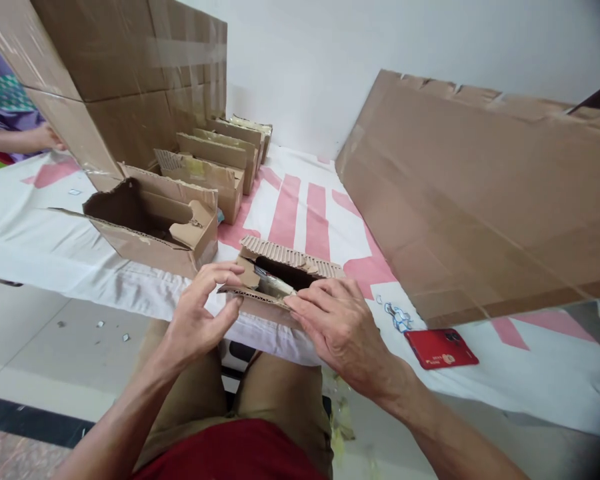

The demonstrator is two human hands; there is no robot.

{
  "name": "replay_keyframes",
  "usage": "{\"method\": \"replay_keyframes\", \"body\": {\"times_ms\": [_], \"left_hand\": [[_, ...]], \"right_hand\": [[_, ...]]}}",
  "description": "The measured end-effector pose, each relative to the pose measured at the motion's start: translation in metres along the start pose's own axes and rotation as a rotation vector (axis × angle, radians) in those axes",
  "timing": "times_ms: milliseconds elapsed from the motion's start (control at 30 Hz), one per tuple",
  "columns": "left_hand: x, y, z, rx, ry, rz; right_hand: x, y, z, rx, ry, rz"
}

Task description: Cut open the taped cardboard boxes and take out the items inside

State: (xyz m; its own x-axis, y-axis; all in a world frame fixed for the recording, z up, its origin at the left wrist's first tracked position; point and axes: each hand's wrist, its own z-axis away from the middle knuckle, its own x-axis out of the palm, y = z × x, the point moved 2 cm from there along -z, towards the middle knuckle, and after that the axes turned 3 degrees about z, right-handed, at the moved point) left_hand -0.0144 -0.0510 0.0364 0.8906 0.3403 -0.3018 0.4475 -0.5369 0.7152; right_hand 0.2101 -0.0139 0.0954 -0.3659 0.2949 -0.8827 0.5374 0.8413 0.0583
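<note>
The left hand [200, 313] pinches the small corrugated box's [290, 257] near flap, and the right hand [340, 327] clamps the same flap. A red phone [440, 348] lies right of the box.

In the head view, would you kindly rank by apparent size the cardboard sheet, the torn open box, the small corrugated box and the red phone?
1. Large flat brown cardboard sheet
2. Torn open brown cardboard box
3. Small corrugated cardboard box, nearer the camera
4. Red phone

White wall [330, 73], pale tiled floor [35, 333], table [80, 277] with white-pink cloth [540, 373]
</note>
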Motion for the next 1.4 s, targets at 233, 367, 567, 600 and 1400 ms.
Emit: {"method": "replay_keyframes", "body": {"times_ms": [233,367,567,600,1400], "left_hand": [[0.023,0.043,-0.007,0.389,-0.230,-0.371],[0.031,0.044,-0.009,0.388,-0.227,-0.385],[0.028,0.043,-0.009,0.405,-0.224,-0.408],[0.028,0.043,-0.009,0.404,-0.222,-0.410],[0.039,0.043,0.008,0.367,-0.152,-0.416]], "right_hand": [[0.000,-0.005,0.004,0.002,0.002,0.002],[0.000,-0.006,0.005,0.008,-0.020,-0.015],[-0.028,0.023,0.009,0.120,-0.059,-0.246],[-0.033,0.029,0.010,0.157,-0.046,-0.276],[0.021,0.031,-0.040,0.105,-0.596,0.124]]}}
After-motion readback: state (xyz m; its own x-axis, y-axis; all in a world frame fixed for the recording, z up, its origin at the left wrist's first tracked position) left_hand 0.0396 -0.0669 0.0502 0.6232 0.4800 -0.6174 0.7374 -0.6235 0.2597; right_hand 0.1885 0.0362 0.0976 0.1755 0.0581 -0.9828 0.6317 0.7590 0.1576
